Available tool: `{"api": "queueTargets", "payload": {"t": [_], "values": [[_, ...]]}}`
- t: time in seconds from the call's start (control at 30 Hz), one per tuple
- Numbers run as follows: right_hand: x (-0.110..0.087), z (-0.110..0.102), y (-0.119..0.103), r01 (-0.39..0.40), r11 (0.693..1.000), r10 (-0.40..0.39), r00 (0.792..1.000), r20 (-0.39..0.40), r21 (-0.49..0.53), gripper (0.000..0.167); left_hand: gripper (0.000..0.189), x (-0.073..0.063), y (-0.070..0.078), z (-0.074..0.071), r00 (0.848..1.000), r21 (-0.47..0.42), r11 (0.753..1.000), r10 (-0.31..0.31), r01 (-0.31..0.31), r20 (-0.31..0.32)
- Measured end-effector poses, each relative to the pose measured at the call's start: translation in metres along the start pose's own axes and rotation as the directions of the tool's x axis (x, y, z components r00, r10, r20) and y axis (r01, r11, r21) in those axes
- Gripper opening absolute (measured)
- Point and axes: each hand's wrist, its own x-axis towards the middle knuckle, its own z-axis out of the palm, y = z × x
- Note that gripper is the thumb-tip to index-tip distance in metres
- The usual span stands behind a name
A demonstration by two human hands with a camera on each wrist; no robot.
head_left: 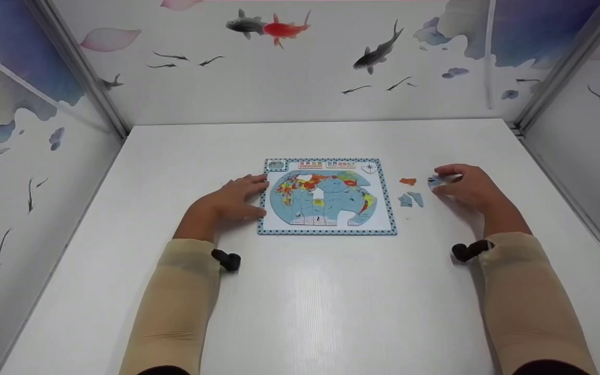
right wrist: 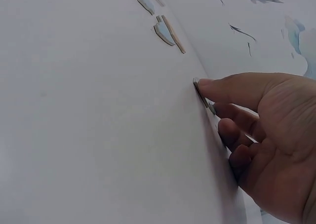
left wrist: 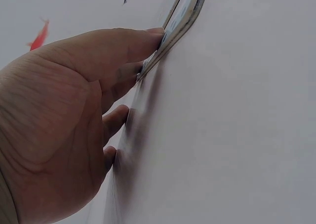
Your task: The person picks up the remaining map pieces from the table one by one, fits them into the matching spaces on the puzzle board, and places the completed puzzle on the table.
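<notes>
A world map jigsaw puzzle board (head_left: 326, 232) with a blue dotted border lies on the table. White gaps show in its map at the centre, at the lower right and near the top left. My left hand (head_left: 238, 199) rests at the board's left edge, fingers spread, the thumb touching the rim in the left wrist view. To the right of the board, my right hand (head_left: 469, 186) pinches a blue puzzle piece (head_left: 433, 182) between thumb and fingers, low over the table. The right wrist view shows this piece (right wrist: 200, 93) edge-on, partly hidden by the thumb.
Between board and right hand lie an orange puzzle piece (head_left: 408, 181) and two blue pieces, one jagged (head_left: 405, 200) and one slender (head_left: 416, 199). The white table (head_left: 300, 291) is enclosed by panels (head_left: 300, 88) printed with fish.
</notes>
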Motion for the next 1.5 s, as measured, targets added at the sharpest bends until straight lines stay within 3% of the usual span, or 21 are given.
{"api": "queueTargets", "payload": {"t": [0.3, 0.7, 0.9, 1.17, 1.5], "values": [[-0.001, -0.002, -0.004, 0.021, 0.996, -0.018, 0.999, 0.04, -0.082, 0.066, 0.087, -0.001, 0.001, 0.0, 1.0, -0.018, 1.0, -0.014, 0.014, -0.003], [-0.002, 0.002, -0.009, 0.016, 0.996, -0.013, 0.999, 0.033, -0.083, 0.072, 0.088, -0.003, 0.004, 0.001, 0.999, -0.024, 0.999, -0.042, 0.042, -0.008], [-0.006, 0.006, -0.032, 0.013, 0.998, -0.014, 1.0, -0.02, -0.062, 0.069, 0.088, -0.004, 0.004, 0.0, 0.998, -0.039, 0.997, -0.061, 0.061, -0.007], [-0.013, 0.016, -0.065, 0.088, 0.995, -0.09, 0.994, -0.061, -0.049, 0.066, 0.087, -0.005, 0.003, 0.0, 0.998, -0.026, 0.997, -0.066, 0.066, -0.011], [-0.033, 0.036, -0.114, 0.229, 0.967, -0.233, 0.972, -0.02, -0.115, 0.054, 0.084, -0.004, 0.004, 0.001, 0.999, -0.026, 0.998, -0.053, 0.052, -0.008]]}}
